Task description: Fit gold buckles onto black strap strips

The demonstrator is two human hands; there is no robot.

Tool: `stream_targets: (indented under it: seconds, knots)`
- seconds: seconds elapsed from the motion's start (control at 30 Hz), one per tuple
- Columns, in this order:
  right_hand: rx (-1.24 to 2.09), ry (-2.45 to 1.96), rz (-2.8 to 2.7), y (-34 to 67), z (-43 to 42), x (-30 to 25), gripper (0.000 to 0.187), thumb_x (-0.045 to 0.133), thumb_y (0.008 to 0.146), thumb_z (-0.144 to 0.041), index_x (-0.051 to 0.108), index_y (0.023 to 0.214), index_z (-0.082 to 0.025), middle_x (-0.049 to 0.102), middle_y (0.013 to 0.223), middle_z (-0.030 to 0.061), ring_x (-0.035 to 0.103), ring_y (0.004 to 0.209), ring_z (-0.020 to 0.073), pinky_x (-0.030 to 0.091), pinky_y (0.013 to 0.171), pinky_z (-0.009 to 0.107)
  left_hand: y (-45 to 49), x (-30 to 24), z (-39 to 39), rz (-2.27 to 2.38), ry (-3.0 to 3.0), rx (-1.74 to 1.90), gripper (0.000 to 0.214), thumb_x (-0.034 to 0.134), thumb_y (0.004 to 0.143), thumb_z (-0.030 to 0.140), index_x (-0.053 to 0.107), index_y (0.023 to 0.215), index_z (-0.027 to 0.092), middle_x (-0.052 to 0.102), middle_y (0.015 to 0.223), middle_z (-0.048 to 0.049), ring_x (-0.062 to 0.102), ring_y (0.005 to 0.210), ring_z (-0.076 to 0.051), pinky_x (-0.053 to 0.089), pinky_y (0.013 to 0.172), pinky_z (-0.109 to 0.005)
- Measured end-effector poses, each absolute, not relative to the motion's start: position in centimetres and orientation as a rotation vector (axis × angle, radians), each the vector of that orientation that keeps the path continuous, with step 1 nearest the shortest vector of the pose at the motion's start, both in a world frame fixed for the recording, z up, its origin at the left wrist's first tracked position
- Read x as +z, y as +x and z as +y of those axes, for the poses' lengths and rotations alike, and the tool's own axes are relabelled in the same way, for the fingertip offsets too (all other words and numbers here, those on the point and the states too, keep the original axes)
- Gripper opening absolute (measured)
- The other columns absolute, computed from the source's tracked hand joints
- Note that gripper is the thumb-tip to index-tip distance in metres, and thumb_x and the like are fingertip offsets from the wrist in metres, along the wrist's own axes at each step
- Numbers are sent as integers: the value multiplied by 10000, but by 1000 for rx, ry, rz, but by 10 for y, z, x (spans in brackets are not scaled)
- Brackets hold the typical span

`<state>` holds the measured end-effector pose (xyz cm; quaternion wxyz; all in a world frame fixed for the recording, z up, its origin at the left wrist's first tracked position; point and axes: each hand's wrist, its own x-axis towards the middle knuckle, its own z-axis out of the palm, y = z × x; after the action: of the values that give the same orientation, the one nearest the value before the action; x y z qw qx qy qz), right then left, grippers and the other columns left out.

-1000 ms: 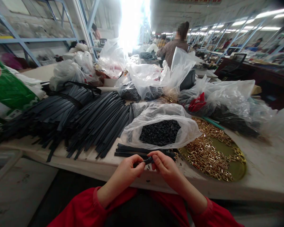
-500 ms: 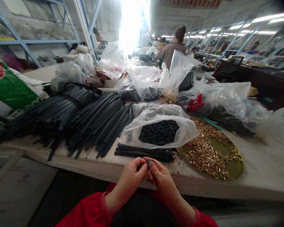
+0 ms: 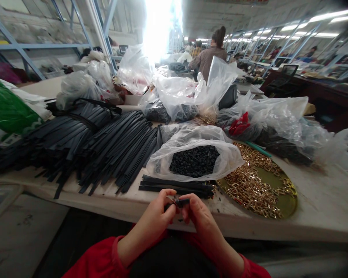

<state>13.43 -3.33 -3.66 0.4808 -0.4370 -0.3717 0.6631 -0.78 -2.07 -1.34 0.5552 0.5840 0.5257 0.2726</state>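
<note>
My left hand (image 3: 161, 210) and my right hand (image 3: 199, 213) meet at the table's front edge. Between their fingertips is a short black strap (image 3: 182, 202), pinched from both sides. Its middle shows a small shiny bit, too small to make out. Just beyond my fingers lies a small stack of black straps (image 3: 174, 186), with gold metal pieces at its right end. Behind that stack, an open clear plastic bag (image 3: 232, 154) holds many small black loops (image 3: 194, 161). Gold buckles (image 3: 253, 189) are heaped on a round yellowish tray (image 3: 288, 206) to the right.
Large bundles of black straps (image 3: 116, 150) cover the table's left side. A green bag (image 3: 11, 108) stands at the far left. Filled plastic bags (image 3: 176, 92) crowd the back. A teal tool (image 3: 258, 149) lies by the tray. Another person (image 3: 210, 58) is farther back, beyond the table.
My hands have moved slightly apart, and more of the black strap shows between them. My left index finger has lifted a little. The view has shifted slightly.
</note>
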Motion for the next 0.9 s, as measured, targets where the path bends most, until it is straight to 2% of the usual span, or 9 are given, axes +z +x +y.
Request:
stream_targets:
  seconds: [0.07,0.1,0.17,0.27,0.57,0.73,0.9]
  knots:
    - [1669,-1027,-863,137,-33,-39,387,450,805,-533,556,786,-161,470,505,-45,393,466,76,297,469,204,-9,-14,-19,1227,1358,644,254,461,785,230,421,1026,161,554,667,39,513,539,-102,403,530,-225]
    - [1720,-1016,-828,139,-32,-41,342,485,802,-501,543,767,-165,467,505,-52,370,443,64,274,451,197,-10,-14,-18,1230,1363,646,221,478,781,245,435,983,165,545,653,46,511,542,-101,399,527,-220]
    - [1842,-993,-759,140,-32,-45,275,595,752,-436,518,781,-174,479,527,-65,332,415,44,227,426,185,-11,-14,-17,1257,1396,649,153,508,771,279,458,866,169,525,635,53,500,548,-97,385,520,-212]
    - [1992,-942,-694,140,-32,-50,336,690,677,-385,509,866,-174,510,593,-59,367,444,40,228,441,175,-11,-13,-17,1303,1474,635,149,548,749,295,470,751,169,522,642,51,498,593,-102,371,540,-207]
    - [2090,-847,-657,141,-34,-44,379,758,593,-323,413,666,-184,470,563,-69,400,486,61,258,486,181,-10,-7,-19,1295,1455,544,88,543,732,241,531,747,155,560,675,31,502,638,-120,372,574,-217]
    - [1930,-940,-731,147,-35,-45,326,622,717,-436,429,670,-177,429,551,-61,351,505,71,278,507,200,-10,2,-27,1269,1379,550,119,558,720,260,518,718,147,526,650,38,480,619,-108,370,579,-215]
    - [1437,-1265,-1060,146,-36,-46,300,601,738,-388,388,653,-196,396,576,-64,373,532,83,312,515,213,-8,3,-34,1083,1146,527,180,575,717,291,504,792,143,517,672,38,448,571,-83,342,512,-192]
